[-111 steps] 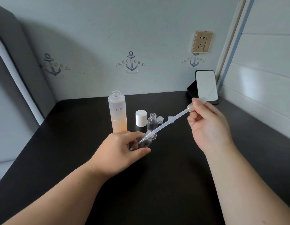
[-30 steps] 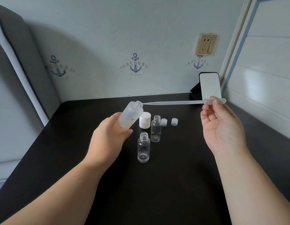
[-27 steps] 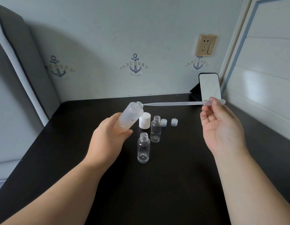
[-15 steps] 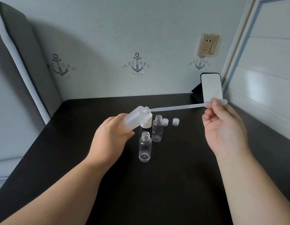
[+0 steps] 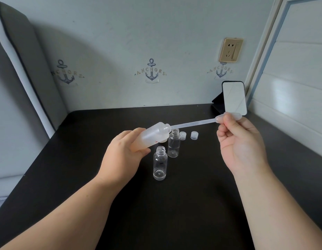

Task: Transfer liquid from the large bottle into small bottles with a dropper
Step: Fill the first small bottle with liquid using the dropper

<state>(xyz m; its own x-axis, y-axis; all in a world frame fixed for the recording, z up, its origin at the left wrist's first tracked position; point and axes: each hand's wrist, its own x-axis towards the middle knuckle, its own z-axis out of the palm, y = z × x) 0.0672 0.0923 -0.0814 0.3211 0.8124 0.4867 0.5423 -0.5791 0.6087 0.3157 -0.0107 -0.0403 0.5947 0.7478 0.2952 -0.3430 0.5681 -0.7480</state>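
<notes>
My left hand (image 5: 123, 157) grips the large frosted bottle (image 5: 153, 135), tilted steeply with its open neck pointing right. My right hand (image 5: 241, 145) pinches the bulb of the clear plastic dropper (image 5: 194, 123), whose thin stem runs leftward with its tip inside the large bottle's neck. Two small clear bottles stand open on the black table (image 5: 174, 204): the near one (image 5: 160, 163) just right of my left hand, the far one (image 5: 173, 143) behind it, below the large bottle's mouth.
Two small clear caps (image 5: 183, 135) (image 5: 194, 135) lie right of the far small bottle. The large bottle's white cap (image 5: 162, 140) is mostly hidden behind the bottle. A phone on a stand (image 5: 233, 98) sits at the back right corner, by the wall.
The large bottle has tipped further toward level, lifted off the table since the earliest frame. The dropper's tip has slid into its neck. The near small bottle now stands released on the table.
</notes>
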